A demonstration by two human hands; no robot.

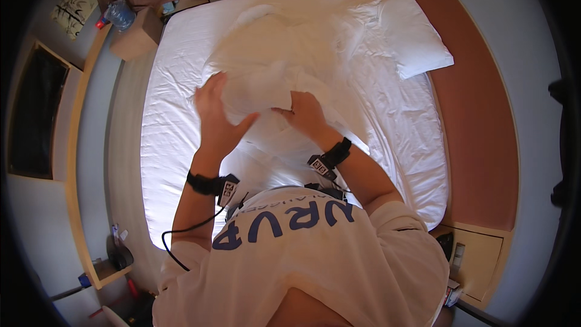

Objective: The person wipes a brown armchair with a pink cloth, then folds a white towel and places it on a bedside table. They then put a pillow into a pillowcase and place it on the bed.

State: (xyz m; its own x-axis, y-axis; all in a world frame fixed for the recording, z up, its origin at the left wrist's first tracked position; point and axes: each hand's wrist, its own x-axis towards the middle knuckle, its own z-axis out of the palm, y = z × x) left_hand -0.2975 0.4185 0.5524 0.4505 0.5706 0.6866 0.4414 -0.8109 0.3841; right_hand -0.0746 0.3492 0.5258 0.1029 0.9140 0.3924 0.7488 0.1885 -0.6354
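Note:
A bed with a rumpled white sheet (172, 68) lies before me, and a bulky white cover (281, 50) is spread over its middle. My left hand (215, 118) is raised over the cover, fingers apart, with nothing in it. To its right is my right hand (306, 111), thumb stretched out and fingers bent; whether it pinches some of the cloth is hard to tell. Both wrists carry black straps with small devices. A white pillow (415, 36) rests at the upper right of the bed, away from both hands.
Beside the bed's upper left stand a cardboard box (138, 34) and a large clear blue plastic bottle (120, 14). A wooden bedside cabinet (476, 259) is at the lower right. The reddish-brown headboard (476, 122) runs along the right. A narrow wooden ledge (75, 168) lines the left wall.

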